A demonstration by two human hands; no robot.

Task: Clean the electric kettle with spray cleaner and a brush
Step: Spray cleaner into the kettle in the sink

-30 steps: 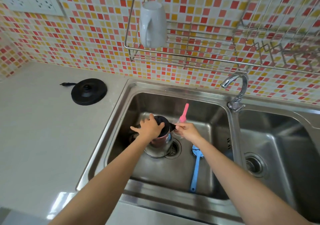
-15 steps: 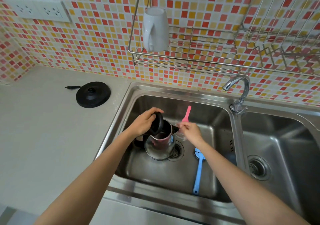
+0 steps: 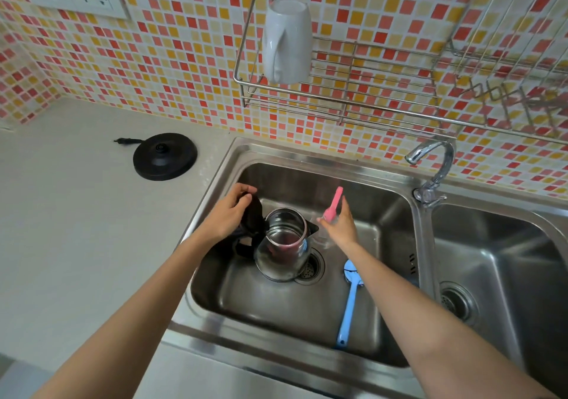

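Hanging mouth-down on the wire rack [image 3: 368, 91] is a white mug [image 3: 287, 42]; a black kettle base [image 3: 165, 156] sits on the counter [image 3: 76, 229]. In the sink [image 3: 307, 315] the kettle [image 3: 281, 251] stands upright beside the drain [image 3: 312, 268], mouth open. The left hand [image 3: 229, 214] grips its tipped-back lid [image 3: 253, 214]; the right hand [image 3: 341, 225] clasps a pink-topped spray bottle [image 3: 333, 205] beside the spout. A blue brush [image 3: 349, 306] lies near the right forearm.

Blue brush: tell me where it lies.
Head view: the blue brush lies on the floor of the left sink basin, right of the kettle, its handle toward the near rim.
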